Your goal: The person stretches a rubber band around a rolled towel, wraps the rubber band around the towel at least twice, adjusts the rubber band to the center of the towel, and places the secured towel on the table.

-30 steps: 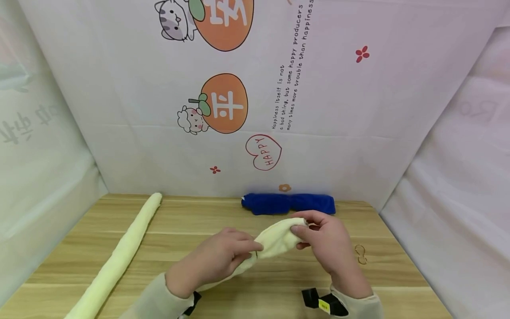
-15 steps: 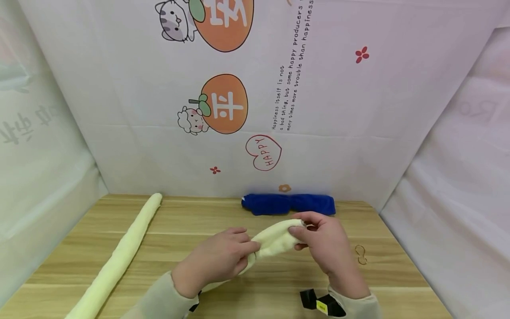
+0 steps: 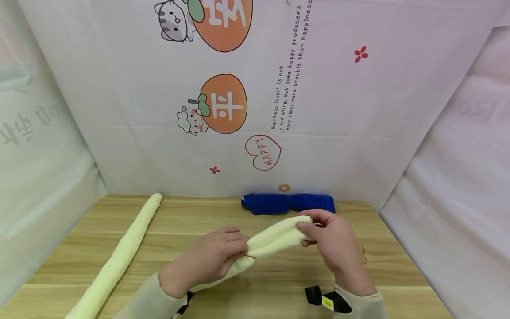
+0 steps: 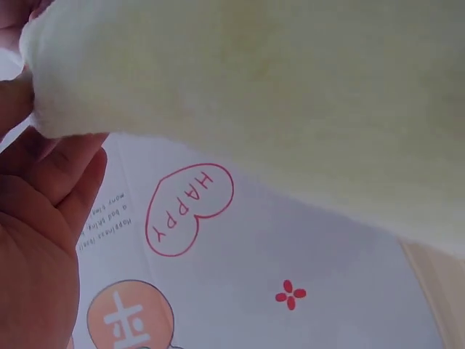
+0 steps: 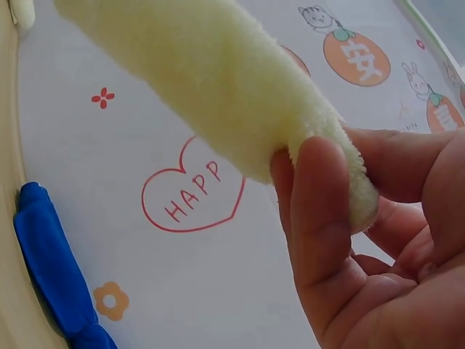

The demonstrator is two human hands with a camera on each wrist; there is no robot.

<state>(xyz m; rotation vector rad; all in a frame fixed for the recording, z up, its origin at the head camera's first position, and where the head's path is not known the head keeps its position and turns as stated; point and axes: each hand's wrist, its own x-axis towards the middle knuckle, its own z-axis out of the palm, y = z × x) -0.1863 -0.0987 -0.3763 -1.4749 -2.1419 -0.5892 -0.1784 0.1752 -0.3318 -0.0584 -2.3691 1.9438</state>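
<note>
A pale yellow rolled towel is stretched aslant between both hands, above the wooden table. My right hand pinches its upper right end between thumb and fingers, as the right wrist view also shows. Lower down its length, my left hand grips the towel. A thin brown rubber band lies across the towel right beside the left fingers, where the roll narrows; part of the band is hidden. In the left wrist view the fuzzy towel fills the upper part.
Another pale yellow towel roll lies along the left side of the table. A blue rolled towel, narrowed in its middle, lies at the back edge. Thin brown loops rest behind the right wrist. A printed white cloth hangs behind.
The left hand has shifted a little left along the towel, and the band shows beside its fingers. The right hand moved slightly right with the towel end, partly covering the loops.
</note>
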